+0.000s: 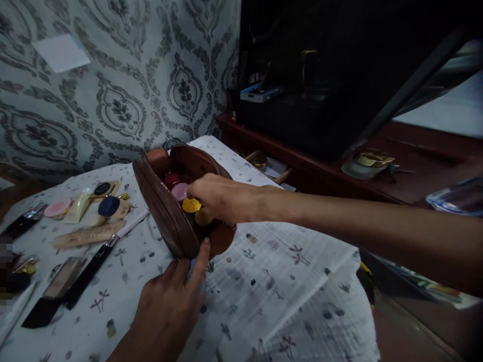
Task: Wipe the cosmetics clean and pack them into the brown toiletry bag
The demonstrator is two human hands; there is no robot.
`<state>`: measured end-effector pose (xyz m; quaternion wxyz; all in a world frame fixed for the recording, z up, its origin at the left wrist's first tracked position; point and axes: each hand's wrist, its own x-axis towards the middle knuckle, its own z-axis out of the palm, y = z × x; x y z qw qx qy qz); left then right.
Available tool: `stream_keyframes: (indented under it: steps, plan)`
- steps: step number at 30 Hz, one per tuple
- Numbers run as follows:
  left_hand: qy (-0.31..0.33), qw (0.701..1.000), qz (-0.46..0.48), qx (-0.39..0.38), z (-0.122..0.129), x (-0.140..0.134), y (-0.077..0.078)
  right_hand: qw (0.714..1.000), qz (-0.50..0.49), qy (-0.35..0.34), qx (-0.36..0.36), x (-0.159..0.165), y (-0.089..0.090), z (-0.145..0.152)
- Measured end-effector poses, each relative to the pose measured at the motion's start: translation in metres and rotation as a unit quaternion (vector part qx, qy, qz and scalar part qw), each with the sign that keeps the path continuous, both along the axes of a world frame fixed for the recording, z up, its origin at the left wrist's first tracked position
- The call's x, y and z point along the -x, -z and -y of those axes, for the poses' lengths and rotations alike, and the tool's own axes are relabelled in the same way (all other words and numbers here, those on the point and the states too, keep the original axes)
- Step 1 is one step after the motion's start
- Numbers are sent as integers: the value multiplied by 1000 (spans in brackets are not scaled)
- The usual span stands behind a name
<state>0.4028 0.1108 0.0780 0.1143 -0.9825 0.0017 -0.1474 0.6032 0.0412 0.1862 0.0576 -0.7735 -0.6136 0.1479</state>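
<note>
A brown makeup bag [160,213] with its zip open stands on the cloth-covered table. My left hand [171,296] grips its near end, thumb on the rim; something light blue shows beneath the fingers. Into the mouth of the bag reaches my right hand [215,198], fingers curled downward; what they hold, if anything, is hidden. Beside these fingers in the bag are a pink round lid [179,191], a red one [171,179] and two yellow-gold ones, the nearer gold lid [204,216] under my hand.
Left of the bag lie makeup brushes [92,271], a beige tube [88,234], a dark blue round cap [108,205], a pink compact [58,208] and a palette [65,277]. A dark red cabinet [302,176] with a large black screen [309,75] stands at right. Behind is a patterned wall [121,90].
</note>
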Motion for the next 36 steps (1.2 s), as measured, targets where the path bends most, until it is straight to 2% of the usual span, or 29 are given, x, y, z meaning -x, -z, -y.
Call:
stream_keyframes:
  steps: [2, 5, 12, 15, 21, 26, 29, 32, 36]
  plan:
    - [0, 1000, -7, 1, -1, 0, -1, 999, -11, 44, -10, 1, -4, -4]
    - [4, 1000, 1, 0, -1, 0, -1, 999, -17, 31, 25, 2, -3, -8]
    - [9, 1000, 6, -13, 0, 0, -1, 987, 43, -151, 28, 2, 24, -10]
    - [10, 1000, 1, -15, 0, 0, -1, 979, 58, -190, 42, 3, 30, -10]
    - [13, 1000, 0, -13, 1, 0, -1, 977, 55, -198, 63, 2, 29, -10]
    - [10, 1000, 9, -11, 1, 0, 0, 982, 38, -178, 52, 3, 6, 2]
    - [8, 1000, 8, -12, 0, -1, 3, 981, 50, -169, 79, 8, -4, 11]
    - [6, 1000, 3, -13, 0, -1, 5, 976, 41, -190, 97, 14, 0, 14]
    - [2, 1000, -9, 4, 3, -1, 4, 978, 57, -190, 65, 17, 14, 13]
